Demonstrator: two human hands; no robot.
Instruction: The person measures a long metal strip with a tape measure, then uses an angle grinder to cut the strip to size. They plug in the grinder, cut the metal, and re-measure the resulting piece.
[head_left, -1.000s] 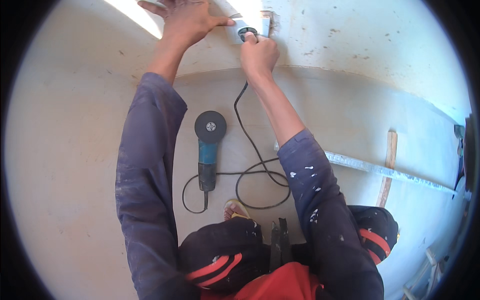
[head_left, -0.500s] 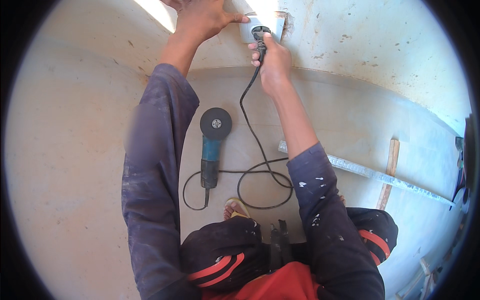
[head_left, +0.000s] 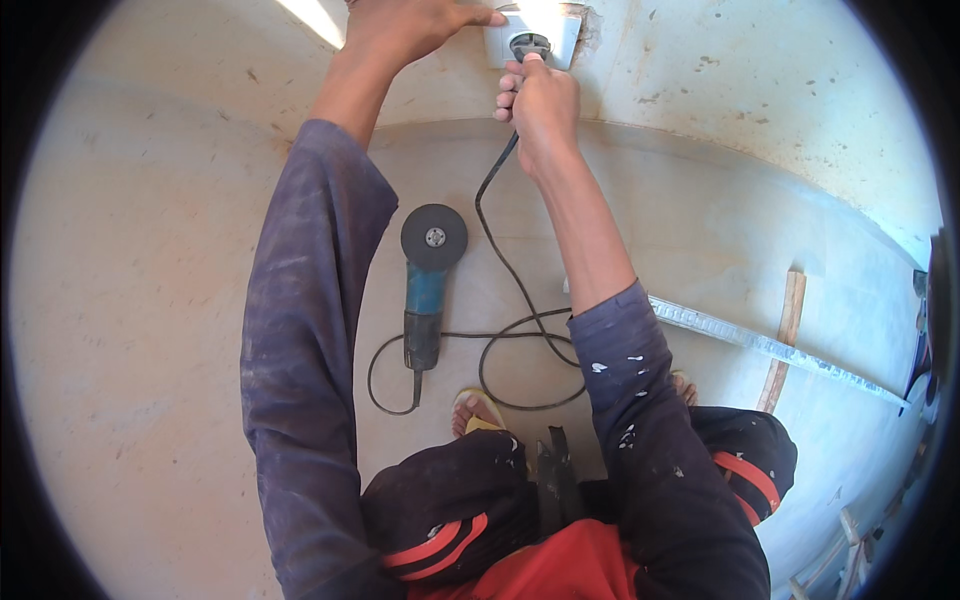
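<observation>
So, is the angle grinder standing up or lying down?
Lying down: the angle grinder is stretched along the floor, its dark disc facing up.

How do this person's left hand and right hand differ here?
The left hand stretches its thumb to the white socket plate; the right hand grips the dark plug. The left hand is cut off by the picture's top edge; the right hand lies inside it. Both are bare.

A long metal bar (head_left: 738,336) slants across a wooden strip (head_left: 795,297) at the right of the frame — thin slats (head_left: 853,552) show at lower right — while a pale, brown-specked wall (head_left: 720,110) spans the upper right.
</observation>
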